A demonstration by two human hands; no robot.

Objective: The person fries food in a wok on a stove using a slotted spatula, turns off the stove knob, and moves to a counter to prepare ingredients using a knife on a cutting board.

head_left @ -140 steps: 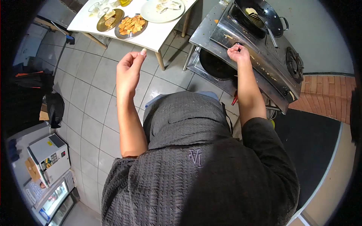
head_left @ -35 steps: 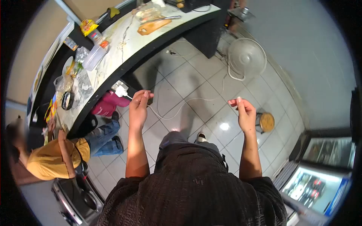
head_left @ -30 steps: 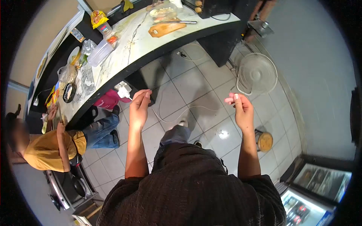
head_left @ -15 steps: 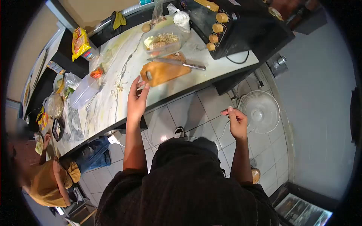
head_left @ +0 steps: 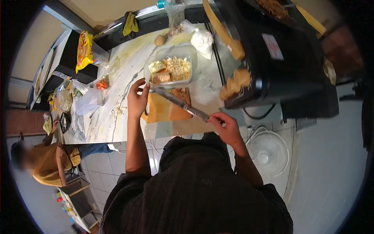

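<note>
My right hand (head_left: 226, 128) pinches the end of the handle of a long knife (head_left: 183, 104). The blade slants up and left over a wooden cutting board (head_left: 163, 111), its tip near a clear plastic container (head_left: 187, 82). Inside the container lie bean sprouts (head_left: 178, 67) and pale and brown blocks (head_left: 157, 67). My left hand (head_left: 137, 102) is above the board's left edge, beside the container's near left corner. Its thumb and curled fingers are apart, with nothing visible between them. Brown bits rest on the board's far right part.
A black appliance with brown knobs (head_left: 235, 84) stands on the right. Near it lies a white bag (head_left: 202, 43); a round brown item (head_left: 160, 40) is further back. Scraps (head_left: 118, 111) and an empty-looking plastic tub (head_left: 89, 102) are left. Another person (head_left: 48, 163) is at the far left.
My right hand has moved up and left from beside the counter to the knife handle. The knife now slants more steeply. My view has shifted closer to the counter.
</note>
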